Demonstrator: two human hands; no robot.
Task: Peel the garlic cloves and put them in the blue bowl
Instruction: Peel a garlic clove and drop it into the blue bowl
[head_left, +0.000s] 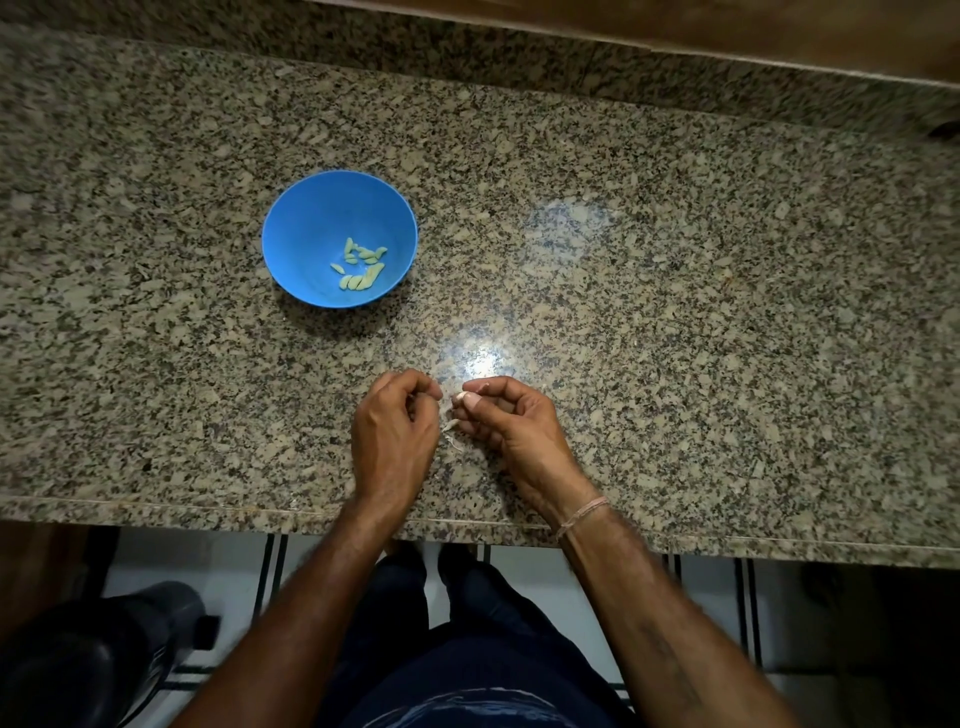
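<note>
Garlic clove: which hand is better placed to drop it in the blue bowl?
Probably the right hand: it pinches the clove. The left hand is nearer the blue bowl but needs a handover.

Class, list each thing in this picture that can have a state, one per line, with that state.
blue bowl: upright, holding peeled cloves.
peeled cloves: lying in the bowl.
garlic clove: pinched by the right hand.
right hand: pinching the clove.
left hand: fingers curled, hold hidden.
garlic skin: loose scraps between the hands.

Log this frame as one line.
stage: peeling | right hand: pinches garlic clove | left hand: curled beside clove, grip unclear | blue bowl: peeled cloves inside | skin scraps: on counter
</note>
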